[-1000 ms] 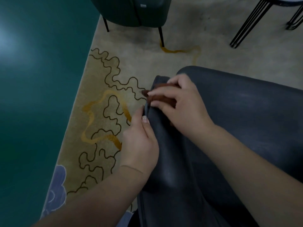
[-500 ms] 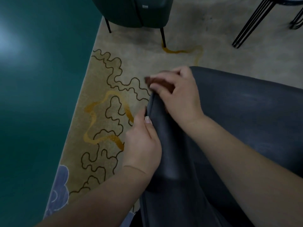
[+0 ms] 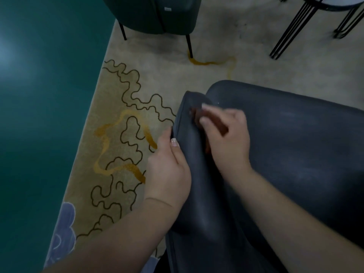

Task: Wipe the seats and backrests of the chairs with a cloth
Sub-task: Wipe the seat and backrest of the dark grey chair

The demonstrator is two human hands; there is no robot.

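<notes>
Hands press cloth on chair.

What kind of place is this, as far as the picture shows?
Probably a lounge or waiting area. A patterned rug lies on a glossy teal floor, with two dark padded chairs, one near and one far, and the black wire legs of a small table.

Dark grey leather chair stood on patterned rug; small brown cloth, bunched and blurred, lay against chair's padded side edge.
</notes>
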